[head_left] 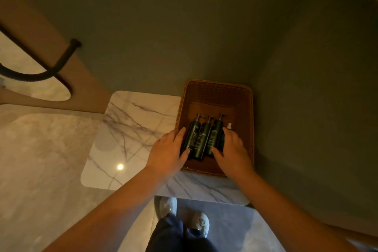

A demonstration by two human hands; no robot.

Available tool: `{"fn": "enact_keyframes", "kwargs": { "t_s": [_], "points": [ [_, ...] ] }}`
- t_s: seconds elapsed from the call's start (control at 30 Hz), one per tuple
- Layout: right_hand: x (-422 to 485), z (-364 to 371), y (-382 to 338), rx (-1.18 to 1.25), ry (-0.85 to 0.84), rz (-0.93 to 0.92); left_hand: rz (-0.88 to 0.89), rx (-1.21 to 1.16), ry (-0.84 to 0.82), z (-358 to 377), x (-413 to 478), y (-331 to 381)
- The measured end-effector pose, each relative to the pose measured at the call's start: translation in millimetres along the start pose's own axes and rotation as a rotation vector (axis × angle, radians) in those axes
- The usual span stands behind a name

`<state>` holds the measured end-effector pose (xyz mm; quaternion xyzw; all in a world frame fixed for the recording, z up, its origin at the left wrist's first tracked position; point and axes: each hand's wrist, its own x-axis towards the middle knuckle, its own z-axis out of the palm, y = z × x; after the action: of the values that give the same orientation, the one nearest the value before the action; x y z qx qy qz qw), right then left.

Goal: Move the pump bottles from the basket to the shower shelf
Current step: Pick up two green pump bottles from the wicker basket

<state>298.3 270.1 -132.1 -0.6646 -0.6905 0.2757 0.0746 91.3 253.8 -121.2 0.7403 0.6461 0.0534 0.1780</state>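
Note:
A brown woven basket [216,90] stands on a marble counter [133,129] against the green wall. Three dark pump bottles lie side by side in it: the left bottle [191,139], the middle bottle [202,143] and the right bottle [214,137]. A small bottle with a white cap [229,126] lies at their right, mostly hidden. My left hand [166,153] wraps the left bottle from the left side. My right hand [233,149] cups the right bottle and the small one from the right. The shower shelf is out of view.
Green walls close in behind and to the right of the basket. A dark curved bar [51,67] juts from the brown panel at the left. Below the counter edge are my white shoes [196,221] on a glossy floor. A light reflection [120,166] shines on the marble.

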Motion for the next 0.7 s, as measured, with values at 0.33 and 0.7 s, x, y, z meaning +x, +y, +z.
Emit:
{"fn": "enact_keyframes", "kwargs": {
  "t_s": [0.33, 0.7],
  "points": [
    [52.8, 43.5, 0.6, 0.088, -0.002, 0.149, 0.054, -0.133, -0.113, 38.1, 74.0, -40.0],
    [104.9, 100.4, 19.0, 0.129, -0.042, 0.202, -0.038, -0.401, -0.267, 105.8, 116.8, -56.2]
  ]
}}
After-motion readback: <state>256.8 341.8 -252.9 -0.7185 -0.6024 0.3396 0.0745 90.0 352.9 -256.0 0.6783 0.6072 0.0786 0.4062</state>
